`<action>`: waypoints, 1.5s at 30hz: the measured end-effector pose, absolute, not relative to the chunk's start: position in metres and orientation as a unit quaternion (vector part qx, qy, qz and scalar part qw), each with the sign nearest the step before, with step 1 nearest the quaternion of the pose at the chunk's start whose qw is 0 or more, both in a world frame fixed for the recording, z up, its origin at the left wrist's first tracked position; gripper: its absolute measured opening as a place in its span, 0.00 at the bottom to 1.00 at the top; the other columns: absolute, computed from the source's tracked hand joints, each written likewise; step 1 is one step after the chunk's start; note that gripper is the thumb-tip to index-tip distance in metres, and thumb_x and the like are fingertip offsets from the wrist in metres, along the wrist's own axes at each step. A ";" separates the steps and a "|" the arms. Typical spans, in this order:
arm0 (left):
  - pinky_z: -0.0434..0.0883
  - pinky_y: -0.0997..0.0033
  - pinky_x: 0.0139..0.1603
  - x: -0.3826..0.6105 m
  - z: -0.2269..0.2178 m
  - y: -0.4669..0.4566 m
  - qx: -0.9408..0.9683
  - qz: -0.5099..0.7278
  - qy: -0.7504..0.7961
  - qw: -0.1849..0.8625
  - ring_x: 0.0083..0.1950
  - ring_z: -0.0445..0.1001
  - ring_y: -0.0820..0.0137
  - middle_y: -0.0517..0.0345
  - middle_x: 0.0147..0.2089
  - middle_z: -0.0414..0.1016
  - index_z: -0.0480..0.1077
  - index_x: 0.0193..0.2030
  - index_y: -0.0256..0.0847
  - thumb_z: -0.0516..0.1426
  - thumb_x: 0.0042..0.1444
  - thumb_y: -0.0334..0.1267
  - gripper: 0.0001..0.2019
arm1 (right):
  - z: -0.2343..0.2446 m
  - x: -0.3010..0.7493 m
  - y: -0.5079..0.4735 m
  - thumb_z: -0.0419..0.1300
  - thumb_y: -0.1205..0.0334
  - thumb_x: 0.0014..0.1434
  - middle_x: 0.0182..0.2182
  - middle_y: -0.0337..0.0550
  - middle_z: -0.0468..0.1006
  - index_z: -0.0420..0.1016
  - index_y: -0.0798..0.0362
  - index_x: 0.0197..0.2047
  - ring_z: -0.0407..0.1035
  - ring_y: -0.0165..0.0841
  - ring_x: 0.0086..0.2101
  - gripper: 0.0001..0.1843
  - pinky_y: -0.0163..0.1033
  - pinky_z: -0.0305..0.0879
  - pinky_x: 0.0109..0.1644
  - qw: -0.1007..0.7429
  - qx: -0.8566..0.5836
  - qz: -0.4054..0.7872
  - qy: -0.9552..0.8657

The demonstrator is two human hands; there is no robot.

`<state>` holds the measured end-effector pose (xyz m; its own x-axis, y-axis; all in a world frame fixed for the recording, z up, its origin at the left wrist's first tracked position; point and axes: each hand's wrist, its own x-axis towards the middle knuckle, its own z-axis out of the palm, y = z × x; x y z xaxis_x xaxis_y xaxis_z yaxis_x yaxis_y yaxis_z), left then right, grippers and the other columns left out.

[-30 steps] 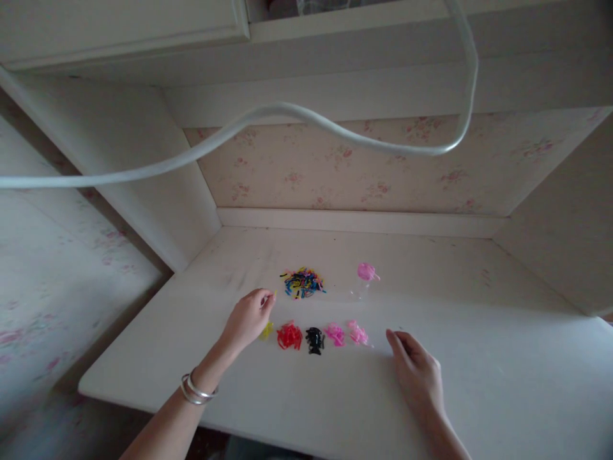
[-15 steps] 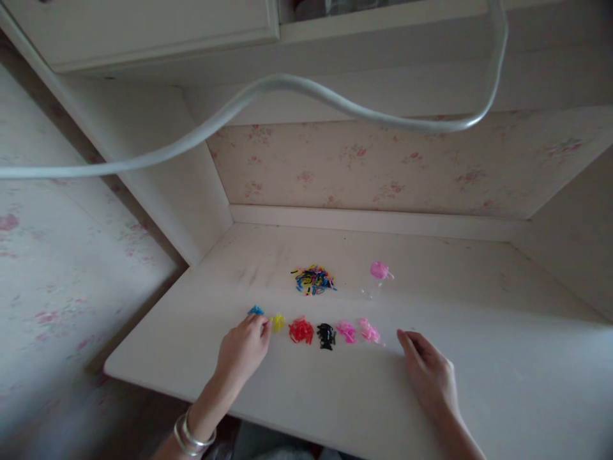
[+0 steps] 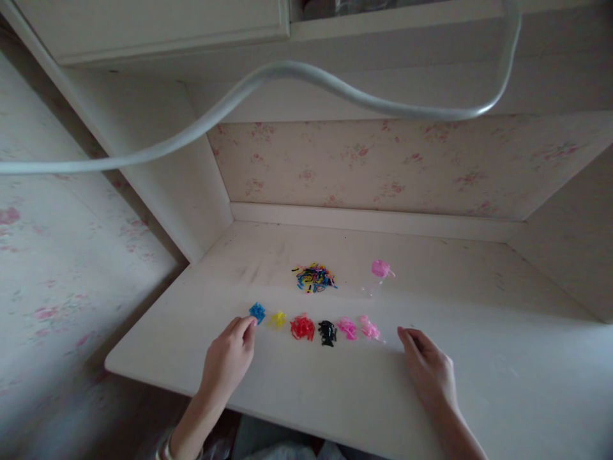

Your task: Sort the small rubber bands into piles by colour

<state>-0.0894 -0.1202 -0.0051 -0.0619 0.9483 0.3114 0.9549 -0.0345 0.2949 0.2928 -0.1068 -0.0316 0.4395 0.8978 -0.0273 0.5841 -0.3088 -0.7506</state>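
My left hand [image 3: 228, 352] is closed, thumb and forefinger pinched at the front edge of a small blue pile [image 3: 257, 312] of what look like rubber bands. Whatever its fingertips may hold is too small to see. Right of that pile, in a row, lie yellow [image 3: 278, 319], red [image 3: 302, 327], black [image 3: 327, 333], dark pink [image 3: 347, 328] and light pink bands [image 3: 369, 328]. Beyond the row is a heap of mixed-colour bands [image 3: 315, 278]. My right hand [image 3: 430, 369] rests on the desk right of the light pink pile, fingers curled and pinched; their contents are hidden.
A clear container [image 3: 373, 287] with a pink top [image 3: 381, 268] lies behind the row on the white desk [image 3: 297, 383]. A white cable [image 3: 306, 71] crosses the upper view in front of the cabinet [image 3: 167, 32]. Side panels and a papered wall [image 3: 311, 160] enclose the desk's back.
My left hand has drawn back toward the lower left, uncovering the blue pile. The right hand stays in place, and the view has shifted slightly.
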 end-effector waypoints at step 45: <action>0.72 0.76 0.32 -0.140 -0.047 -0.144 -0.660 -0.322 -0.679 0.005 0.30 0.76 0.72 0.58 0.34 0.77 0.69 0.41 0.42 0.49 0.62 0.43 0.11 | 0.021 0.104 0.021 0.47 0.59 0.61 0.43 0.43 0.77 0.72 0.40 0.52 0.72 0.36 0.40 0.19 0.40 0.64 0.42 -0.006 -0.659 0.083 -0.747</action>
